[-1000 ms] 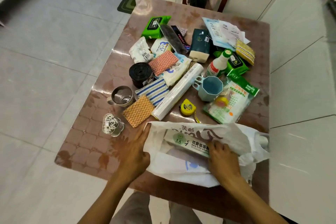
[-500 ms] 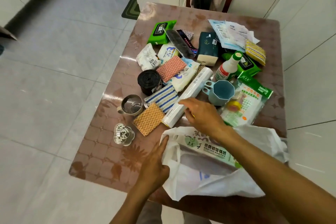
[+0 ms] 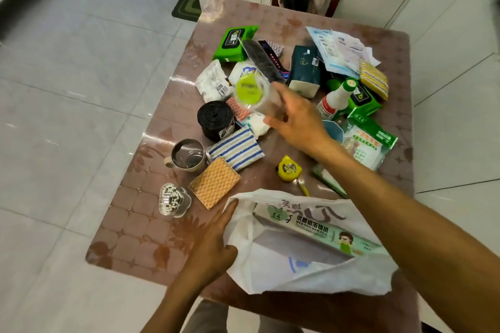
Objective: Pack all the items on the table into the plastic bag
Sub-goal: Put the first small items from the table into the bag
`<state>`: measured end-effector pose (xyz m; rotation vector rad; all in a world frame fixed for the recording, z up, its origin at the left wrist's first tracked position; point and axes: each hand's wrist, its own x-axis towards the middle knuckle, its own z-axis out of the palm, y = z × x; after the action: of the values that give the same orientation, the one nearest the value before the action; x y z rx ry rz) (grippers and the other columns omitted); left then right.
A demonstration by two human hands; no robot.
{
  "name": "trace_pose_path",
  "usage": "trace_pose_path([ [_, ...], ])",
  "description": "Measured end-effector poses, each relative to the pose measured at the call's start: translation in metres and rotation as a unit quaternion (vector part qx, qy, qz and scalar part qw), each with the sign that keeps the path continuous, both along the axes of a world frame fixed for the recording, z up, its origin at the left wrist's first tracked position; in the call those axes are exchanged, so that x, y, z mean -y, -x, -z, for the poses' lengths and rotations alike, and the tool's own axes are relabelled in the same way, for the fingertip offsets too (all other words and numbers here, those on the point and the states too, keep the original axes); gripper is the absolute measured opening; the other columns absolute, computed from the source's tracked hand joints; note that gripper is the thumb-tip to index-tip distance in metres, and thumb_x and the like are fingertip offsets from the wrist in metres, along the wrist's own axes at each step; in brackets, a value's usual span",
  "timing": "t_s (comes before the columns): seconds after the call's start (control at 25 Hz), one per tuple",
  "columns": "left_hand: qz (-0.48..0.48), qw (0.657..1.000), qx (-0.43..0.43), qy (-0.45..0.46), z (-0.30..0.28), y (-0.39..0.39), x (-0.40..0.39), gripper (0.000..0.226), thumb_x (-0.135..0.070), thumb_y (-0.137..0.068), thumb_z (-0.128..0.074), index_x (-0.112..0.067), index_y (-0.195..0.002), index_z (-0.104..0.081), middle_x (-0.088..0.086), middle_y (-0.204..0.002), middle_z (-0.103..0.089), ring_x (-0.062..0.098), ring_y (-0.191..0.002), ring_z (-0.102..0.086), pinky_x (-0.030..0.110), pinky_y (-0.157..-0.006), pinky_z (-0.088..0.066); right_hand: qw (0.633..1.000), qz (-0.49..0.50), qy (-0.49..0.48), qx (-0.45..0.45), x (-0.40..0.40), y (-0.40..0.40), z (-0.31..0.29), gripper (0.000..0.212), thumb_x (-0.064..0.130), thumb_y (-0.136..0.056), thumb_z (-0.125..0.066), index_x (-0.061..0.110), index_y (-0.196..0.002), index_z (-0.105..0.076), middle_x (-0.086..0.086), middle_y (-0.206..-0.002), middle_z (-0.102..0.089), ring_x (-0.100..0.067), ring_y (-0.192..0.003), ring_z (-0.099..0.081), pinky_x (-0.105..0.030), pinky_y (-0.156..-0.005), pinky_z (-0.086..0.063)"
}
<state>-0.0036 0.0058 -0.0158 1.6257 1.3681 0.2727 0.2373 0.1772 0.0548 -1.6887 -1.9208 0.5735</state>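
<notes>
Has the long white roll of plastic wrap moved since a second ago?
Yes. The long white roll of plastic wrap no longer lies beside the blue-striped cloth; the right hand holds it lifted, green end up.

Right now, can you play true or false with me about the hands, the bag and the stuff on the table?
1. The right hand holds a roll with a green end. True.
2. The roll lies flat on the table. False: it is lifted above the other things.
3. The left hand touches the bag at its opening. True.
4. The bag has nothing in it. False: a long box shows inside.
5. The yellow tape measure is in the bag. False: it sits on the table, beyond the bag.
6. A metal cup stands by the striped cloth. True.
</notes>
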Motion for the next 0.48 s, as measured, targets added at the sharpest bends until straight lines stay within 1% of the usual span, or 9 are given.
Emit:
trace_pose_path([
  [0.04, -0.005, 1.000, 0.009, 0.001, 0.001, 0.000, -0.001, 0.102, -0.009, -0.077, -0.063, -0.069, -0.132, -0.002, -0.026, -0.147, -0.019, 0.005, -0.118, -0.038, 0.003, -0.078, -0.034, 0.990, 0.069, -0.032, -0.121, 0.013, -0.013, -0.027, 0.055, 0.034, -0.077, -0.078, 0.022, -0.125, -0.054, 0.005, -0.110, -0.070, -0.018, -0.089, -0.069, -0.034, -0.072, -0.055],
  [0.08, -0.007, 1.000, 0.019, 0.006, 0.001, -0.001, -0.002, 0.102, -0.008, -0.076, -0.063, -0.068, -0.133, -0.004, -0.028, -0.146, -0.020, 0.004, -0.118, -0.038, 0.002, -0.078, -0.034, 0.966, 0.113, -0.065, -0.221, 0.032, -0.025, -0.051, 0.049, 0.042, -0.074, -0.080, 0.026, -0.115, -0.058, 0.012, -0.098, -0.071, -0.011, -0.083, -0.069, -0.029, -0.068, -0.056],
  [0.12, -0.006, 0.999, 0.030, 0.015, 0.000, -0.003, -0.002, 0.101, -0.008, -0.075, -0.063, -0.069, -0.133, -0.006, -0.034, -0.144, -0.019, 0.000, -0.117, -0.039, 0.001, -0.078, -0.034, 0.940, 0.131, -0.083, -0.303, 0.057, -0.038, -0.069, 0.041, 0.045, -0.071, -0.081, 0.033, -0.105, -0.062, 0.014, -0.093, -0.072, -0.009, -0.084, -0.070, -0.025, -0.068, -0.058],
  [0.2, -0.005, 0.998, 0.060, 0.029, -0.003, -0.005, -0.004, 0.100, -0.011, -0.071, -0.059, -0.070, -0.135, -0.010, -0.047, -0.139, -0.014, -0.012, -0.116, -0.036, -0.002, -0.079, -0.035, 0.912, 0.106, -0.045, -0.394, 0.110, -0.051, -0.082, 0.031, 0.041, -0.070, -0.083, 0.040, -0.095, -0.066, 0.016, -0.095, -0.073, -0.007, -0.092, -0.070, -0.022, -0.073, -0.058],
  [0.24, -0.004, 0.997, 0.074, 0.035, -0.003, -0.006, -0.004, 0.098, -0.011, -0.070, -0.057, -0.068, -0.137, -0.014, -0.049, -0.138, -0.014, -0.014, -0.118, -0.036, -0.001, -0.083, -0.036, 0.918, 0.085, -0.005, -0.388, 0.135, -0.051, -0.077, 0.031, 0.037, -0.069, -0.084, 0.038, -0.095, -0.066, 0.018, -0.096, -0.073, -0.004, -0.093, -0.070, -0.020, -0.074, -0.057],
  [0.28, -0.009, 0.996, 0.086, 0.037, -0.004, -0.006, -0.004, 0.097, -0.010, -0.069, -0.056, -0.065, -0.139, -0.017, -0.047, -0.139, -0.017, -0.010, -0.122, -0.038, 0.004, -0.089, -0.038, 0.936, 0.058, 0.039, -0.344, 0.155, -0.048, -0.066, 0.035, 0.035, -0.068, -0.083, 0.037, -0.097, -0.065, 0.020, -0.097, -0.072, -0.001, -0.091, -0.069, -0.017, -0.075, -0.056],
  [0.36, -0.025, 0.994, 0.098, 0.030, -0.004, -0.007, -0.005, 0.095, -0.007, -0.067, -0.055, -0.055, -0.143, -0.024, -0.038, -0.143, -0.025, 0.001, -0.131, -0.037, 0.016, -0.100, -0.040, 0.978, -0.013, 0.105, -0.182, 0.180, -0.037, -0.034, 0.046, 0.038, -0.069, -0.082, 0.035, -0.110, -0.062, 0.020, -0.104, -0.069, -0.001, -0.092, -0.066, -0.015, -0.075, -0.052],
  [0.4, -0.029, 0.995, 0.096, 0.024, -0.004, -0.007, -0.005, 0.094, -0.005, -0.066, -0.054, -0.052, -0.143, -0.025, -0.034, -0.144, -0.028, 0.004, -0.133, -0.037, 0.014, -0.101, -0.038, 0.987, -0.046, 0.135, -0.077, 0.187, -0.032, -0.013, 0.053, 0.041, -0.072, -0.079, 0.032, -0.120, -0.059, 0.015, -0.110, -0.067, -0.007, -0.097, -0.064, -0.021, -0.076, -0.051],
  [0.48, -0.029, 0.996, 0.080, 0.020, -0.005, -0.005, -0.004, 0.093, -0.004, -0.069, -0.053, -0.055, -0.141, -0.023, -0.031, -0.143, -0.029, 0.007, -0.129, -0.041, 0.003, -0.091, -0.038, 0.966, -0.078, 0.213, 0.126, 0.193, -0.027, 0.029, 0.066, 0.046, -0.075, -0.070, 0.028, -0.135, -0.048, 0.002, -0.129, -0.059, -0.023, -0.109, -0.059, -0.032, -0.081, -0.049],
])
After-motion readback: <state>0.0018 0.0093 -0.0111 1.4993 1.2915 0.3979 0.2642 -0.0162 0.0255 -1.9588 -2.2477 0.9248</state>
